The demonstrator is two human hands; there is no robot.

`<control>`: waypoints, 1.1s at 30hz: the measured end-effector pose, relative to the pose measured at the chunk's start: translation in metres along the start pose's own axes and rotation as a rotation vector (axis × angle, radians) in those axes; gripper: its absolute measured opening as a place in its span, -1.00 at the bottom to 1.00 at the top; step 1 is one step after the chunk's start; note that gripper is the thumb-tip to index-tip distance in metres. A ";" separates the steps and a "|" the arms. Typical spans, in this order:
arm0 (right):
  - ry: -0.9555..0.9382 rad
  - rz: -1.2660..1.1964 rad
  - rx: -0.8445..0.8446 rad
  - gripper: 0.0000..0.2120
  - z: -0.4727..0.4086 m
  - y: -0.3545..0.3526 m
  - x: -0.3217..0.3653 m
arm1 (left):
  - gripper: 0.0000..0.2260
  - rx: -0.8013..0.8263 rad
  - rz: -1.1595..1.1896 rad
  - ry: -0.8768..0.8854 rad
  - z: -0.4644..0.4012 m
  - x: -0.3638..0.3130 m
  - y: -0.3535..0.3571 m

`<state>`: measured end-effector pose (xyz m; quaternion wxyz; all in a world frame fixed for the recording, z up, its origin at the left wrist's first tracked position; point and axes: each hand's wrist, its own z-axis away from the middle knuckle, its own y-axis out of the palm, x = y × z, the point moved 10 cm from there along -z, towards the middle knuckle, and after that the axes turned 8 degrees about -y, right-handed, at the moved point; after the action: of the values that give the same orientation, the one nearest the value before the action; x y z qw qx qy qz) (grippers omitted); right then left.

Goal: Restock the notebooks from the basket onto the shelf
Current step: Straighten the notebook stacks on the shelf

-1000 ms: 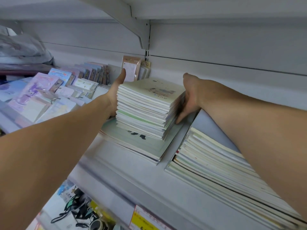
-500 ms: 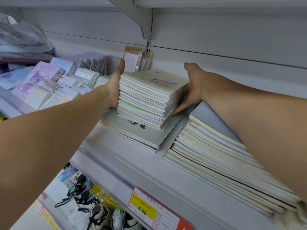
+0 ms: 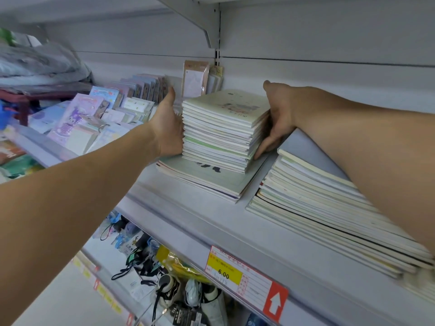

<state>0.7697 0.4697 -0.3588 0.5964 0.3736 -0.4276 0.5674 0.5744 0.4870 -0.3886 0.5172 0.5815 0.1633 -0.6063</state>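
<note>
Both hands [image 3: 168, 128] [image 3: 277, 118] hold notebook stack [image 3: 221, 130] on shelf [image 3: 188, 222]

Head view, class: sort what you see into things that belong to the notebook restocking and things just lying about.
Job:
small notebook stack
left hand
right hand
shelf

Lying about:
larger notebooks underneath
right-hand notebook pile
price label
ring-bound notepads

Yellow price tag [image 3: 223, 270], hanging lanyards [image 3: 150, 276]
</note>
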 end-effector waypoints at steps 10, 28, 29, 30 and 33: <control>0.004 0.041 -0.026 -0.28 0.003 -0.003 -0.004 | -0.09 -0.069 0.093 0.105 0.009 0.000 -0.007; 0.099 -0.197 -0.300 -0.23 0.035 0.009 -0.007 | -0.13 -0.887 -0.130 0.355 0.040 -0.009 -0.031; 0.094 -0.202 -0.304 -0.25 0.031 0.007 -0.008 | -0.14 -0.890 -0.088 0.346 0.037 -0.010 -0.038; 0.096 -0.214 -0.295 -0.27 0.027 0.006 -0.008 | -0.15 -0.891 -0.049 0.337 0.034 -0.009 -0.043; 0.119 -0.196 -0.290 -0.30 0.023 0.001 -0.013 | -0.22 -0.854 -0.059 0.333 0.028 -0.010 -0.046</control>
<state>0.7666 0.4433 -0.3631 0.7207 0.2892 -0.4305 0.4599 0.5196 0.4881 -0.3910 0.6598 0.4008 0.4959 -0.3976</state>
